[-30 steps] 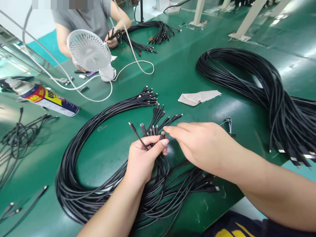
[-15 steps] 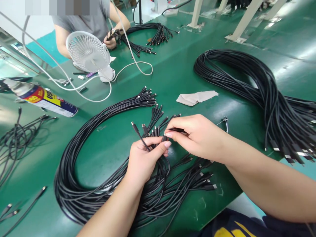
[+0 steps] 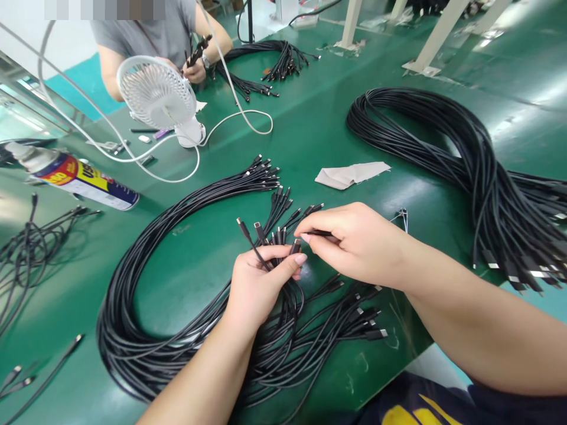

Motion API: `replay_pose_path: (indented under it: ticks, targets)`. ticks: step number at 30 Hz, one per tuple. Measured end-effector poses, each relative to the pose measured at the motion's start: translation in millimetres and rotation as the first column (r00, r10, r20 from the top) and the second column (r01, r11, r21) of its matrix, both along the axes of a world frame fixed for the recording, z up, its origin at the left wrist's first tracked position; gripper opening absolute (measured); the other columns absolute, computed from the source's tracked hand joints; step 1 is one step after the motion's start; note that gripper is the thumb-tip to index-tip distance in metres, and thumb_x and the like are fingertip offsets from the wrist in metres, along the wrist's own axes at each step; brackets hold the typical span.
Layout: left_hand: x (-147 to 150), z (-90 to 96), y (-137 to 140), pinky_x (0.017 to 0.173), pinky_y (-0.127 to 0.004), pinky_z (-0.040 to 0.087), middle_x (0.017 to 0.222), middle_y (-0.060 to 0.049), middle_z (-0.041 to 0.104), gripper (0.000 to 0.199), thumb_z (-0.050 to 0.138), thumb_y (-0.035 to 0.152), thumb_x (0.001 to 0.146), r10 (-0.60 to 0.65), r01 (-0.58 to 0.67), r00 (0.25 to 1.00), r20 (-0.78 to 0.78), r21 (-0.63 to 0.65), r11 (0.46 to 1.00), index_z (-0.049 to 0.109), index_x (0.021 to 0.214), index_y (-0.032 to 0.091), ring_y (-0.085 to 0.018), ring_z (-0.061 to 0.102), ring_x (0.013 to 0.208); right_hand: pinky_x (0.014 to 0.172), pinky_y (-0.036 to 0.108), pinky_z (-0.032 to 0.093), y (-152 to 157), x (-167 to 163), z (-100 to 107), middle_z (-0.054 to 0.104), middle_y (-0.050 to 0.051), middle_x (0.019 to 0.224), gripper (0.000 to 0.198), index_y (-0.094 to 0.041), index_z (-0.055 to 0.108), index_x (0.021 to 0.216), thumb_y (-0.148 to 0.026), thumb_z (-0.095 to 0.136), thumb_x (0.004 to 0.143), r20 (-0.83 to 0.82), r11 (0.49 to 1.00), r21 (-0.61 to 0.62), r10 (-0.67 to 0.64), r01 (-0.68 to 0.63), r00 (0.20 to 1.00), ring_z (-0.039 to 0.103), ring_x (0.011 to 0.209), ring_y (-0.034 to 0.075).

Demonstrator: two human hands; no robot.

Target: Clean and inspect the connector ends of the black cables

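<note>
My left hand (image 3: 261, 283) is closed around the ends of several black USB cables (image 3: 257, 233), with their plugs sticking up past the fingers. Between its thumb and forefinger one plug (image 3: 295, 245) is pinched, metal tip upward. My right hand (image 3: 349, 242) is closed in a pinch on a thin dark tool (image 3: 321, 234), mostly hidden by the fingers; its kind does not show. The right fingertips are right beside the pinched plug. Below and around my hands lies a big looped bundle of black cables (image 3: 128, 283), its plug ends fanned out to the right and at the top.
Another thick cable bundle (image 3: 425, 112) lies at the right. A pale cloth (image 3: 352, 175) is beyond my hands. At the left are a spray can (image 3: 88, 180), a white fan (image 3: 155, 94) with its cord, and loose cables (image 3: 33, 242). Across the table a co-worker (image 3: 146, 38) handles black cables.
My right fingertips have shifted slightly, baring more of the pinched plug's tip. My left hand keeps its grip. The co-worker's hand has lifted its cables a little.
</note>
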State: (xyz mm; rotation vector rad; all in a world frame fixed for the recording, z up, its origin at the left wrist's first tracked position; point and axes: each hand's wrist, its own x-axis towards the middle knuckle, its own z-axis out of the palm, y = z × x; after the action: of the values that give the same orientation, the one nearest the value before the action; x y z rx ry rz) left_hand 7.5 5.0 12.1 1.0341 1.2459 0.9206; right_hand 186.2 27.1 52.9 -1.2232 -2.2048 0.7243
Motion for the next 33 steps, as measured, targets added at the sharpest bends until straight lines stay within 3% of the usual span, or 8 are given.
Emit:
replay_pose_path:
  ticks: [9, 12, 18, 24, 33]
  targets:
    - [1, 3.5, 1, 0.057, -0.023, 0.050, 0.055, 0.000, 0.068, 0.012, 0.080, 0.027, 0.069, -0.029, 0.031, 0.997, -0.068, 0.032, 0.999, 0.076, 0.070, 0.017, -0.012, 0.061, 0.052, 0.059, 0.023, 0.033, 3, -4, -3, 0.060, -0.001, 0.067, 0.017, -0.016, 0.063, 0.080, -0.021, 0.052, 0.092, -0.039, 0.995, -0.098, 0.024, -0.028, 0.999, 0.048, 0.060, 0.010]
    - [1, 3.4, 1, 0.056, -0.024, 0.050, 0.054, 0.000, 0.068, 0.012, 0.080, 0.027, 0.068, -0.026, 0.028, 0.998, -0.061, 0.028, 0.999, 0.076, 0.071, 0.016, -0.012, 0.061, 0.051, 0.058, 0.023, 0.031, 5, -8, -5, 0.054, -0.002, 0.063, 0.021, -0.016, 0.056, 0.073, -0.019, 0.049, 0.092, 0.010, 0.997, -0.073, 0.038, -0.037, 0.999, 0.044, 0.058, 0.010]
    - [1, -2.2, 0, 0.056, -0.022, 0.052, 0.058, 0.000, 0.070, 0.015, 0.083, 0.028, 0.066, 0.008, -0.008, 1.000, 0.019, -0.004, 1.000, 0.075, 0.073, 0.017, -0.011, 0.061, 0.051, 0.057, 0.024, 0.032, 6, -4, -7, 0.057, 0.001, 0.066, 0.014, -0.016, 0.056, 0.080, -0.018, 0.047, 0.091, 0.085, 0.994, 0.022, -0.108, 0.106, 0.991, 0.047, 0.058, 0.012]
    - [1, -2.8, 0, 0.056, -0.023, 0.051, 0.059, -0.001, 0.070, 0.017, 0.083, 0.028, 0.066, 0.020, -0.019, 0.999, 0.035, -0.008, 1.000, 0.075, 0.072, 0.015, -0.011, 0.061, 0.051, 0.060, 0.023, 0.038, 6, 0, -4, 0.065, 0.002, 0.080, 0.013, -0.016, 0.060, 0.092, -0.012, 0.048, 0.088, -0.096, 0.998, -0.019, -0.059, 0.057, 0.994, 0.053, 0.064, 0.011]
    - [1, -3.4, -1, 0.056, -0.022, 0.050, 0.057, 0.001, 0.069, 0.013, 0.082, 0.027, 0.066, 0.028, -0.027, 1.000, -0.007, 0.045, 0.999, 0.074, 0.071, 0.017, -0.010, 0.060, 0.052, 0.064, 0.025, 0.038, 2, -3, -6, 0.062, 0.002, 0.074, 0.018, -0.015, 0.063, 0.081, -0.016, 0.049, 0.092, -0.036, 0.999, 0.015, 0.048, -0.048, 0.998, 0.052, 0.066, 0.012]
